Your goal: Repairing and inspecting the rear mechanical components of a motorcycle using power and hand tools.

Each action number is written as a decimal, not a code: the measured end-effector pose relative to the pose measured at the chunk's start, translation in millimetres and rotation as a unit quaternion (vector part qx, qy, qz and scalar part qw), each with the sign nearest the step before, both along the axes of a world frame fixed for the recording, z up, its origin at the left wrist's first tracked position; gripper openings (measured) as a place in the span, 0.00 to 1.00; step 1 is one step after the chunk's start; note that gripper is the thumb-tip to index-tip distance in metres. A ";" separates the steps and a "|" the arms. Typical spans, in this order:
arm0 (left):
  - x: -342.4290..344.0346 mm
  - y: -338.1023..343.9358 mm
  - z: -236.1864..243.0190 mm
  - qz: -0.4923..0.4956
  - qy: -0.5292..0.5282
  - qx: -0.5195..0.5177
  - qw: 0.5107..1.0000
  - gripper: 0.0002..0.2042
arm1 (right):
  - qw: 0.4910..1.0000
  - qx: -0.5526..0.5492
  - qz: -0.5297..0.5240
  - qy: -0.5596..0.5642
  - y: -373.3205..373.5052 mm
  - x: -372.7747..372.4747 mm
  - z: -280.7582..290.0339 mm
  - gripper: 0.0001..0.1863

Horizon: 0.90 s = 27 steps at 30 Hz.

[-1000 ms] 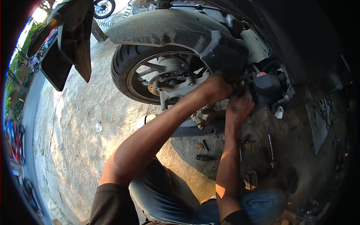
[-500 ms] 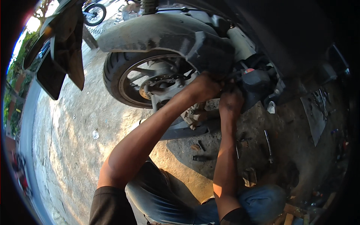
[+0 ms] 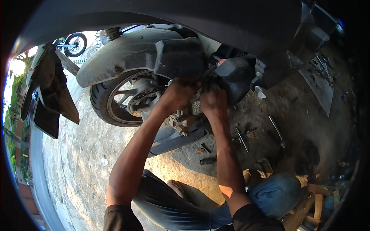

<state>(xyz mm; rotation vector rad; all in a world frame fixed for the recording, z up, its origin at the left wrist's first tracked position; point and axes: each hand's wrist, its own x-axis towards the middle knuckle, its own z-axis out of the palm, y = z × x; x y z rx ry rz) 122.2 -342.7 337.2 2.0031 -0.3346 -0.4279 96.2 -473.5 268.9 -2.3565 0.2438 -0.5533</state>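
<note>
Both hands work side by side at the rear of a scooter, below its dusty black mudguard [image 3: 127, 54]. My left hand [image 3: 179, 92] is closed, knuckles up, at the mudguard's lower edge beside the wheel [image 3: 115, 102]. Just to its right, my right hand [image 3: 213, 102] curls upward with its fingers closed, against a dark housing [image 3: 235, 75]. A thin dark part shows between the two hands, but their fingertips and what they grip are hidden. Below the left hand is a brake caliper [image 3: 179, 122].
On the ground right of my right forearm lie a long metal tool [image 3: 276, 131] and a thin rod [image 3: 242, 139]. A black cylinder [image 3: 208, 161] sits left of the forearm. A grey sheet with tools [image 3: 320, 86] lies far right; a loose body panel [image 3: 48, 90] hangs at left.
The view has shifted, so the scooter's dark body covers more of the top and the wheel appears further left and lower. Both hands stay together at the same spot by the housing.
</note>
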 end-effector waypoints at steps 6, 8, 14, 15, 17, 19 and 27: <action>0.4 -2.2 3.7 0.008 0.022 -0.017 1.000 0.18 | 0.991 0.132 0.034 -0.001 -6.6 -4.3 3.2 0.10; -2.1 -3.0 5.1 0.012 0.003 0.007 1.000 0.18 | 0.989 0.143 0.014 -0.036 -2.2 -7.0 7.1 0.09; -2.6 1.4 8.1 0.009 0.031 0.016 0.999 0.18 | 0.992 0.078 -0.018 -0.099 5.8 -6.5 5.1 0.11; -1.4 2.1 7.9 0.013 0.081 0.004 0.997 0.18 | 0.993 0.056 -0.023 -0.104 4.9 -5.5 3.9 0.12; 1.3 0.5 5.9 0.015 0.105 -0.020 0.994 0.19 | 0.993 0.096 -0.027 -0.068 2.3 -2.9 3.5 0.14; 3.0 -1.2 4.5 0.029 0.116 -0.031 0.992 0.20 | 0.989 0.138 -0.033 -0.031 -0.9 -1.9 6.0 0.15; 1.8 -1.5 -1.1 0.031 0.047 0.000 0.998 0.19 | 0.992 0.084 -0.070 -0.066 10.2 -13.1 9.5 0.16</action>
